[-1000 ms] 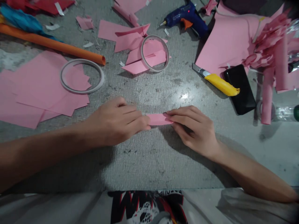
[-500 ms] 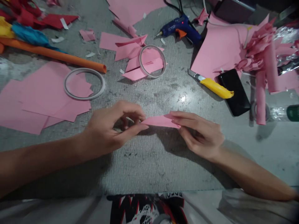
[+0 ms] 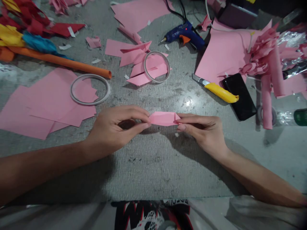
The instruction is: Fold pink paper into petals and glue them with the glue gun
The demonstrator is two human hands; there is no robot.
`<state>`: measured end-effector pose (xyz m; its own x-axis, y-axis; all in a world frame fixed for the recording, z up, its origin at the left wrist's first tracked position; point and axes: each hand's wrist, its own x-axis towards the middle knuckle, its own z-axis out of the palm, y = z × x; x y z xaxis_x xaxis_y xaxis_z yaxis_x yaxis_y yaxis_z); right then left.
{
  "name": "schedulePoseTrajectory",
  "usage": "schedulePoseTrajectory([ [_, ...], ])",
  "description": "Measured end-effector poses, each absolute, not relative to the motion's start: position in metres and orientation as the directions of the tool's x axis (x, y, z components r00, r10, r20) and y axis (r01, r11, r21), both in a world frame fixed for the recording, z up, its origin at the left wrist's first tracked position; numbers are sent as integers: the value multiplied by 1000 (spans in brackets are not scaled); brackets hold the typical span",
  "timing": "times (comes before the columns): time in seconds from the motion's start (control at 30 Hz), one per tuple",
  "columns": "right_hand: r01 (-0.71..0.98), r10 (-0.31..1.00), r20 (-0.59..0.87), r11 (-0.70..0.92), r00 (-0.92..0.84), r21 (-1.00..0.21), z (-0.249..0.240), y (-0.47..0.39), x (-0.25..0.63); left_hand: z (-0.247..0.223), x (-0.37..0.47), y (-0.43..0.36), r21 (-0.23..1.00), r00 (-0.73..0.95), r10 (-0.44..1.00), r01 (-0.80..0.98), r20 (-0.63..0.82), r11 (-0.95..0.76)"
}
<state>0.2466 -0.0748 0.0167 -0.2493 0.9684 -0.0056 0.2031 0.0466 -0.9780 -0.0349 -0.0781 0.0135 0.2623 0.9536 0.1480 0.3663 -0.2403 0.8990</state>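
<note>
A small folded piece of pink paper is stretched between my two hands, just above the grey table. My left hand pinches its left end between thumb and fingers. At the other end my right hand grips it the same way, near a raised fold. Beyond the hands lie several folded pink pieces, with a roll of tape resting on them. Left of these, a second tape roll sits partly on flat pink sheets.
A yellow utility knife, blade out, leans on a black phone-like object at right. Behind stands a blue glue gun with its light on. Pink paper rolls lie far right, an orange paper tube at left.
The folded paper has risen slightly and turned, so more of its broad face shows. My right fingers have shifted on its end. The whole view has moved a little.
</note>
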Motion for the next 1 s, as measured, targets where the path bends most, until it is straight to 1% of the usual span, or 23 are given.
schedulePoseTrajectory([
  [0.1,200,966,23,77,-258,-977,16,-75,245,14,-34,-77,916,288,949,333,127,-223],
  [0.27,225,952,103,171,-288,-959,14,-80,243,10,-30,-72,952,353,936,283,9,-116],
  [0.4,218,964,77,135,-256,-967,10,-85,244,10,-27,-70,970,334,942,235,-17,-65],
  [0.5,229,965,77,137,-251,-964,8,-86,244,14,-26,-68,962,365,927,274,-86,-18],
  [0.6,277,965,95,163,-244,-947,6,-87,244,20,-27,-65,937,415,901,349,-126,-30],
  [0.73,297,967,94,164,-235,-941,5,-86,244,21,-28,-63,930,486,869,354,-93,-99],
  [0.87,294,962,68,149,-266,-944,7,-83,242,15,-29,-64,909,504,863,374,-32,-185],
  [1.0,331,963,61,149,-261,-932,9,-82,242,8,-31,-70,926,419,907,327,35,-187],
])
